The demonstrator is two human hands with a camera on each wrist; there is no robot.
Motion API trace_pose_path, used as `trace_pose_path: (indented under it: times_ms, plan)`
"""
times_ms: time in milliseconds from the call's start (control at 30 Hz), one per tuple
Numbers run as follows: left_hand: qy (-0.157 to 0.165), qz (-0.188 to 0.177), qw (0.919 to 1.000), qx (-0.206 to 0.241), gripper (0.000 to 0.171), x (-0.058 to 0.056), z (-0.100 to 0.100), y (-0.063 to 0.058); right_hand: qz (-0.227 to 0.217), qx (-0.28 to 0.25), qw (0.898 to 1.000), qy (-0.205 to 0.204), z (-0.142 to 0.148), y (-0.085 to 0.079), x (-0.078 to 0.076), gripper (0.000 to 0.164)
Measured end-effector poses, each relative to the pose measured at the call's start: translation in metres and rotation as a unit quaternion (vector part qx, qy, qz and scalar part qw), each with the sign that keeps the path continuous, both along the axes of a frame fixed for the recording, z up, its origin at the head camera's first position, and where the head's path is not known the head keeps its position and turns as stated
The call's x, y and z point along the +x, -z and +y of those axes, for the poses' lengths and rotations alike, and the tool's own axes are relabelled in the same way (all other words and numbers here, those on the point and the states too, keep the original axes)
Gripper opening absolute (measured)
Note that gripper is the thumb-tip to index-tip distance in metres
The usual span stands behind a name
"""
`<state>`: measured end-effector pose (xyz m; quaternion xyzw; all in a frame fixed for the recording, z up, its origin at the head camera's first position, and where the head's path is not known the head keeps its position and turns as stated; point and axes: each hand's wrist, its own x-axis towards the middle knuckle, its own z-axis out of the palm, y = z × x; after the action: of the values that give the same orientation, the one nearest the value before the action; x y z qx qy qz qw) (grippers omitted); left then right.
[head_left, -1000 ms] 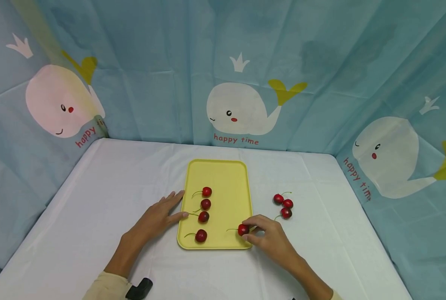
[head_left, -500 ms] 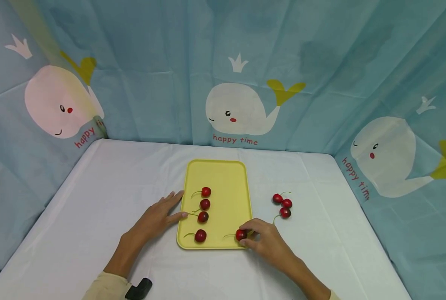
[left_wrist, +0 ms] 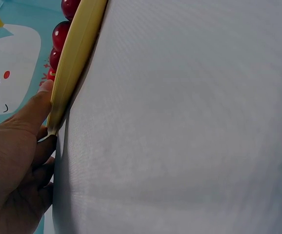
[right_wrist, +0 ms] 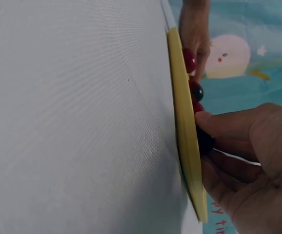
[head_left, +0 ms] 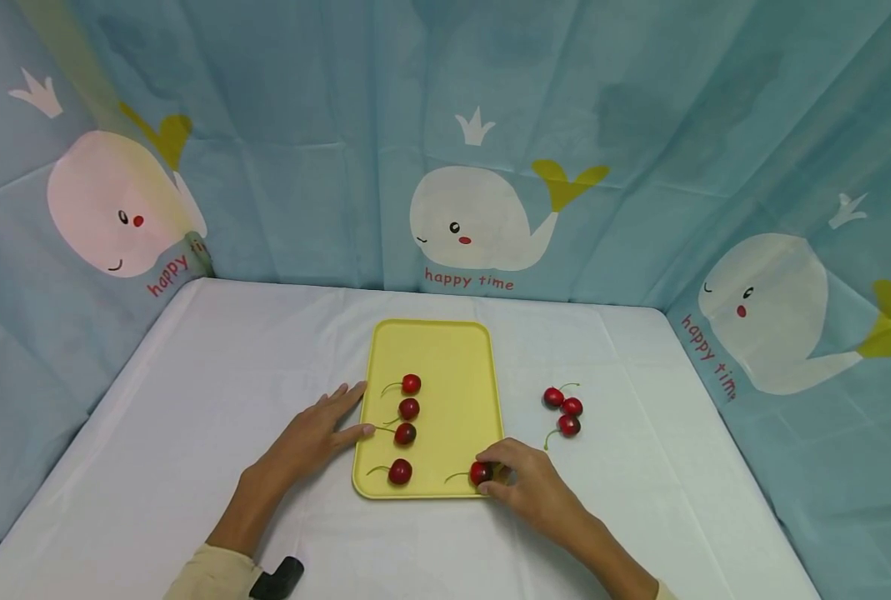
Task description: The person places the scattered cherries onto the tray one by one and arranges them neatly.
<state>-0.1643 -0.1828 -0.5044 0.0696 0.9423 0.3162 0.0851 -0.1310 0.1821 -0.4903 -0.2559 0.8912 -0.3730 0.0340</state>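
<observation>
A yellow rectangular tray (head_left: pixel 453 354) lies on the white tabletop. Along its left half runs a column of several dark red cherries (head_left: pixel 404 434), their stems pointing left. Near the front right corner my right hand (head_left: pixel 529 482) pinches another cherry (head_left: pixel 479 473) between thumb and fingers, low over the tray; its stem also points left. The right wrist view shows those fingers close above the tray's rim (right_wrist: pixel 184 122). With fingers extended, my left hand (head_left: pixel 306 443) rests against the left edge, its thumb (left_wrist: pixel 44 92) on the rim.
Three more cherries (head_left: pixel 568 426) sit clustered on the white cloth (head_left: pixel 625 500) right of the tray. Blue curtains (head_left: pixel 302 192) printed with whales stand behind and at both sides. A black device (head_left: pixel 278 578) is at the left wrist.
My right hand has moved the pinched cherry slightly left and toward the front edge of the tray, settling lower. My left hand has stayed in place on the tray's edge.
</observation>
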Motion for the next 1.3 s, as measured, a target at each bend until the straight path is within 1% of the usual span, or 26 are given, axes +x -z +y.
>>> trace_pose_path:
  times_ms: [167, 267, 400, 533, 733, 867, 1100, 1300]
  plan:
    - [0.000, 0.003, 1.0000, -0.001, 0.084, 0.000, 0.000, 0.000, 0.003, 0.000, 1.000, 0.006, -0.001, -0.001, 0.002, 0.037]
    - [-0.001, 0.000, 1.0000, -0.001, 0.084, 0.000, 0.000, 0.000, 0.011, -0.011, 1.000, 0.012, 0.000, -0.001, 0.002, 0.037]
    - [-0.004, -0.006, 1.0000, -0.002, 0.084, 0.001, 0.001, -0.001, 0.008, -0.042, 0.999, 0.022, 0.003, 0.001, 0.001, 0.035]
    - [-0.005, -0.006, 1.0000, -0.003, 0.084, 0.001, 0.002, -0.002, -0.012, -0.080, 0.996, 0.033, 0.006, 0.001, -0.001, 0.033]
    - [-0.003, -0.005, 1.0000, -0.002, 0.084, 0.001, 0.002, -0.003, -0.003, -0.124, 0.991, 0.048, 0.013, 0.001, -0.004, 0.029]
    - [-0.001, -0.002, 1.0000, 0.000, 0.083, 0.001, 0.001, -0.003, 0.005, -0.134, 0.989, 0.062, 0.018, -0.001, -0.006, 0.028]
    - [-0.001, 0.001, 1.0000, 0.003, 0.083, 0.002, 0.001, -0.004, 0.010, -0.125, 0.986, 0.109, 0.030, -0.007, -0.012, 0.028]
    - [0.000, 0.002, 1.0000, 0.001, 0.083, 0.002, 0.002, -0.003, 0.028, -0.121, 0.983, 0.138, 0.043, -0.009, -0.017, 0.029]
